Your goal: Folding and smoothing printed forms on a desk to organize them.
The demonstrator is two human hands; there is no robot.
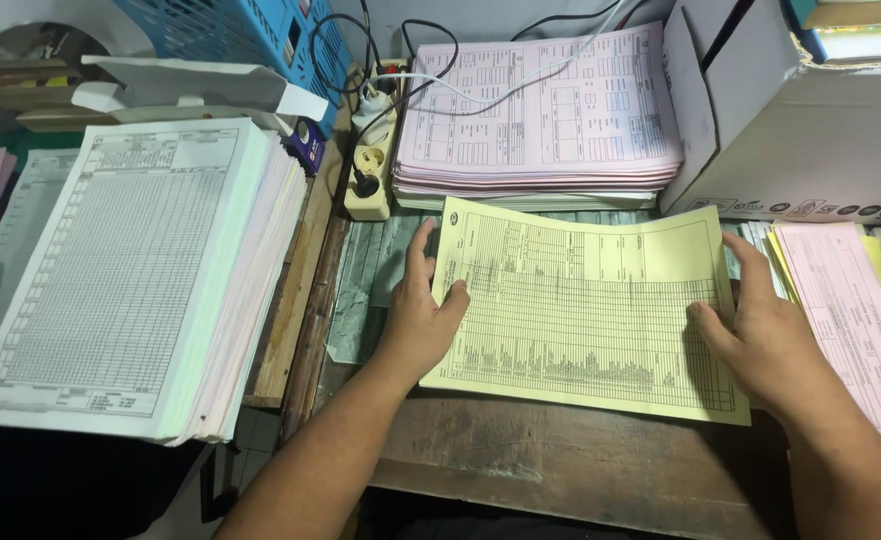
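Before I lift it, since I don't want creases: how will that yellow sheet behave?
Probably floppy: the yellow sheet is a single thin form, already bowing between the left hand and right hand. Likely very light, so it may slide easily. Lifted by one edge, it would probably droop.

The setting is a cramped paperwork office or records room. A tall stack of white printed forms [131, 270] occupies the left side. A stack of pink forms [541, 110] sits at the far centre, and further pink and yellow sheets [846, 310] lie at the right. A worn wooden desk [581, 460] carries them. A cream power strip [373, 160] with plugged cables stands between the stacks. A white cardboard box [801, 130] sits far right, and a blue plastic basket [251, 35] far left. All sheets bear ruled tables, consistent with clerical sorting work.
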